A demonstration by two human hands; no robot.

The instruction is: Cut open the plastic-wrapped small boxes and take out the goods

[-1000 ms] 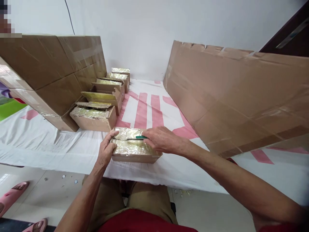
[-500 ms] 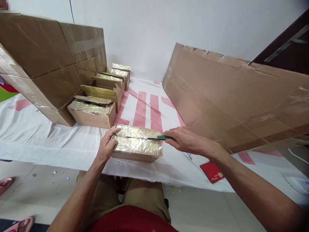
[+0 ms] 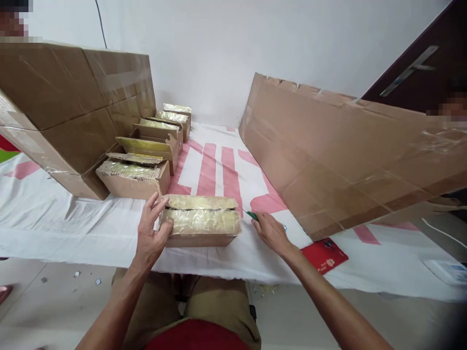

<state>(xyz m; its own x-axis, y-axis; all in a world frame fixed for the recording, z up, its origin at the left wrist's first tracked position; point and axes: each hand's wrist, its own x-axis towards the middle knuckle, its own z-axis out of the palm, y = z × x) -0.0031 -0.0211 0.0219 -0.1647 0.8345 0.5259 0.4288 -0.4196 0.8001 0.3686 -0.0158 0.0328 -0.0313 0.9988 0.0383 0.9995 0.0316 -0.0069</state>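
A small cardboard box [image 3: 201, 227] with glossy taped flaps lies near the front edge of the white and pink cloth [image 3: 215, 170]. A slit runs along its top from left to right. My left hand [image 3: 151, 231] rests against the box's left end, thumb on its top corner, fingers spread. My right hand [image 3: 270, 233] sits on the cloth just right of the box, closed round a green-handled blade [image 3: 250, 214] whose tip points toward the box's right end.
Several small boxes [image 3: 133, 177] stand in a row at the left, some with open flaps, beside a big taped carton [image 3: 69, 107]. A large flattened carton [image 3: 339, 146] leans at the right. A red packet [image 3: 323, 255] lies by my right wrist.
My right hand drew the blade rightward along the box's top seam and off its right end, down to the cloth. My left hand loosened, its fingers spreading at the box's left end.
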